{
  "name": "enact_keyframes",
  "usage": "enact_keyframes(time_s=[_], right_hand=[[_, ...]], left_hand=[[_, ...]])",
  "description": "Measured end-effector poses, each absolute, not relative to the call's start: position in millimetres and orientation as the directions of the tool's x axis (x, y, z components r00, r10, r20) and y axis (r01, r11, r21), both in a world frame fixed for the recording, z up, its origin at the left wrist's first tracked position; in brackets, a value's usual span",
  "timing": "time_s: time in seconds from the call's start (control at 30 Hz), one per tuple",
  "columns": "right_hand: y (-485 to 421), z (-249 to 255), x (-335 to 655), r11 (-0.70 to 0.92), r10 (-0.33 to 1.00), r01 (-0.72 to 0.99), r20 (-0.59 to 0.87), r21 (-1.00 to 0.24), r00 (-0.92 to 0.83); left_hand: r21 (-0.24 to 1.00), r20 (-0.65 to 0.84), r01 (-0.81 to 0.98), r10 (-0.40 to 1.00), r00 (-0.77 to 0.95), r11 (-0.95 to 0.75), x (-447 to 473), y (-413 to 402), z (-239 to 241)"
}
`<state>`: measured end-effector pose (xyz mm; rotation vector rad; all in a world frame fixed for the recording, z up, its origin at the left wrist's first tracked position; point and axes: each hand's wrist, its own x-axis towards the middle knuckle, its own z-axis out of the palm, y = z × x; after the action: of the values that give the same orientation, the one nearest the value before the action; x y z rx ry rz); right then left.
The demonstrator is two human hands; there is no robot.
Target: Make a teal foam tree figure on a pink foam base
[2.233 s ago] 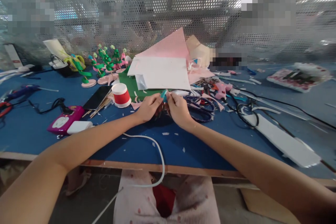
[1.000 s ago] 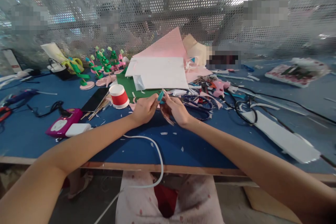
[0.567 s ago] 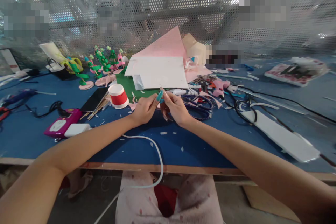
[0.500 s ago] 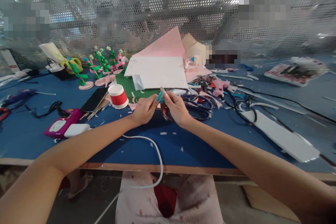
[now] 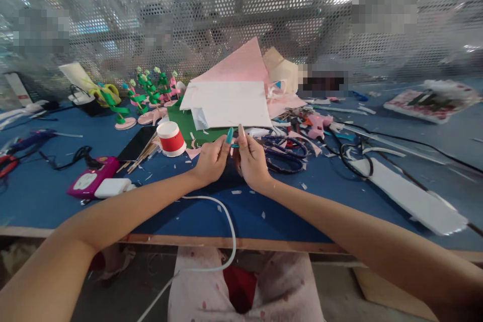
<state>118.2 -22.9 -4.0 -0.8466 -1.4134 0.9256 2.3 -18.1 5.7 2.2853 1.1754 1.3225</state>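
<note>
Fingers (image 5: 243,142) parted, teal piece (image 5: 234,145) mostly hidden between hands (image 5: 210,162)

Smooth, matt white sheet (image 5: 232,105), probably paper

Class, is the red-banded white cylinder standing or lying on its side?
The cylinder is standing: its round white top faces up, the red band below it.

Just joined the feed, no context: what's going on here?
A person's bare left hand and right hand meet above the blue tabletop, pinching a small teal piece of unclear material. A white cylindrical container with a red band sits left of them; a flat white sheet lies beyond.
</note>
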Motion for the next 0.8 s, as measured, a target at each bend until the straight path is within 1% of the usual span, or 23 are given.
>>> enact_keyframes(time_s=[0.13,0.23,0.47,0.67,0.8], right_hand=[[-22.6,-2.7,116.4,0.518,0.854,0.032,0.519,-0.855,0.044],[-21.3,-3.6,114.8,0.567,0.821,0.01,0.566,-0.824,0.075],[-18.9,-7.9,113.4,0.594,0.801,-0.008,0.591,-0.805,0.094],[-18.6,-10.2,114.1,0.591,0.8,0.034,0.591,-0.806,0.107],[-18.7,-11.7,114.1,0.573,0.814,0.023,0.572,-0.819,0.101]], left_hand=[[0.55,0.646,0.496,0.719,0.257,-0.672,6.0,-17.6,4.3],[0.522,0.698,0.494,0.681,0.222,-0.696,7.8,-16.5,3.0],[0.463,0.746,0.502,0.627,0.224,-0.73,8.2,-15.8,1.7],[0.468,0.745,0.496,0.628,0.223,-0.732,7.8,-16.4,2.0],[0.479,0.748,0.472,0.625,0.222,-0.741,7.8,-16.4,1.5]])
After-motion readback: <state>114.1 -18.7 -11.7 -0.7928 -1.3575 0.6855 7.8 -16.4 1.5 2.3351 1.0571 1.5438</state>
